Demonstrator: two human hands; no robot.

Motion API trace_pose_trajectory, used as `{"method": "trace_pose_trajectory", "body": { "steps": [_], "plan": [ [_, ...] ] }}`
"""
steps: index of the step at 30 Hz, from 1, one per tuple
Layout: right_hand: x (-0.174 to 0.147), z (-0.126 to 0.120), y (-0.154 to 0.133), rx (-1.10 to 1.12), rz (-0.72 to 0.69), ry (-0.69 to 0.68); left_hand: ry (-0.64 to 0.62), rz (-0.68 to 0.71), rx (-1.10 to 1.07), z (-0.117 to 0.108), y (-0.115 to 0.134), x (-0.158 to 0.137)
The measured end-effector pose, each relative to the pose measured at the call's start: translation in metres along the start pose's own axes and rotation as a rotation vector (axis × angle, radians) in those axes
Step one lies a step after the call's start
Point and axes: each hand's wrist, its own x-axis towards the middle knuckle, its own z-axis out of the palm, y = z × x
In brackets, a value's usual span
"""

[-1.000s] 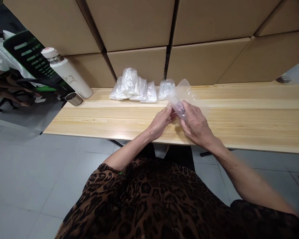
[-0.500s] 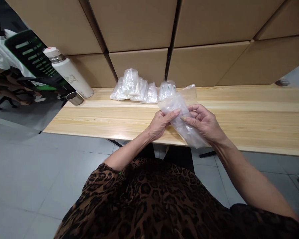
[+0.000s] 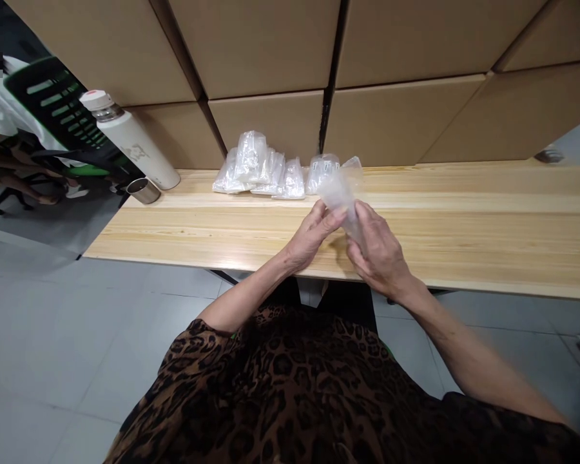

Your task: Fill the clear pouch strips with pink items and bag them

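Observation:
Both hands hold a clear plastic bag (image 3: 339, 193) above the wooden table, folded or bunched into a narrow shape. My left hand (image 3: 314, 237) grips its left side, thumb on top. Around its right side and lower part my right hand (image 3: 377, 248) is closed, hiding much of the plastic. Just beyond the bag sits a clear plastic packet with dark marks (image 3: 325, 171). Left of that, several clear plastic packets (image 3: 252, 158) lie in a pile against the cardboard boxes. Whether the held bag contains anything I cannot make out.
Large cardboard boxes (image 3: 265, 51) are stacked along the back of the table (image 3: 212, 225). A white flask (image 3: 138, 145) and a small metal cup (image 3: 144, 191) stand at the left end. Beyond it are a green-black chair (image 3: 53, 100) and a seated person (image 3: 2, 106).
My right hand has turned and moved left, wrapping round the bag's lower part, which hung out beneath it before. The bag now looks narrower. My left hand has barely moved.

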Motion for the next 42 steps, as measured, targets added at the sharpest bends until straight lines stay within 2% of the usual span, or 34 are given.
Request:
{"method": "trace_pose_trajectory", "body": {
  "steps": [3, 7, 9, 11, 15, 18, 20, 24, 25, 26, 28, 30, 32, 33, 35, 37, 39, 42],
  "plan": [
    [0.008, -0.017, -0.005, 0.340, 0.208, -0.074, -0.036, -0.010, 0.022, -0.002, 0.004, 0.000],
    [0.016, -0.023, -0.012, 0.819, 0.543, -0.109, 0.038, -0.031, -0.027, 0.001, -0.002, 0.006],
    [0.017, -0.017, -0.013, 0.945, 0.685, -0.089, 0.091, -0.029, -0.061, 0.003, -0.005, 0.009],
    [0.016, -0.011, -0.013, 0.980, 0.765, -0.081, 0.143, -0.003, -0.095, 0.006, -0.003, 0.012],
    [0.013, -0.004, -0.006, 0.893, 0.740, -0.209, 0.253, 0.074, -0.147, 0.013, 0.013, 0.017],
    [0.014, -0.009, 0.005, 0.673, 0.636, -0.259, 0.325, 0.092, -0.166, 0.018, 0.030, 0.019],
    [0.013, -0.015, 0.010, 0.484, 0.568, -0.172, 0.373, 0.121, -0.198, 0.020, 0.041, 0.021],
    [0.003, -0.028, -0.005, 0.116, 0.403, 0.249, 0.396, 0.297, -0.211, 0.014, 0.049, 0.024],
    [0.000, -0.029, -0.013, 0.111, 0.393, 0.311, 0.374, 0.350, -0.183, 0.011, 0.048, 0.023],
    [-0.002, -0.030, -0.022, 0.185, 0.422, 0.306, 0.340, 0.402, -0.136, 0.008, 0.045, 0.022],
    [-0.003, -0.027, -0.036, 0.530, 0.587, 0.126, 0.252, 0.482, 0.011, 0.001, 0.036, 0.015],
    [0.000, -0.020, -0.042, 0.914, 0.765, -0.099, 0.126, 0.490, 0.194, -0.005, 0.026, 0.005],
    [0.003, -0.011, -0.036, 1.101, 0.878, -0.168, -0.064, 0.443, 0.367, -0.012, 0.019, -0.005],
    [0.003, -0.006, -0.030, 1.105, 0.903, -0.148, -0.198, 0.415, 0.456, -0.016, 0.017, -0.009],
    [-0.003, 0.000, -0.015, 0.971, 0.887, -0.059, -0.470, 0.381, 0.653, -0.027, 0.013, -0.015],
    [-0.014, 0.002, -0.002, 0.716, 0.753, 0.035, -0.653, 0.377, 0.844, -0.040, 0.009, -0.021],
    [-0.025, -0.003, 0.005, 0.441, 0.529, 0.036, -0.703, 0.367, 0.950, -0.053, 0.004, -0.028],
    [-0.034, -0.016, 0.002, 0.264, 0.282, -0.148, -0.699, 0.317, 0.935, -0.067, -0.005, -0.038]
  ]
}}
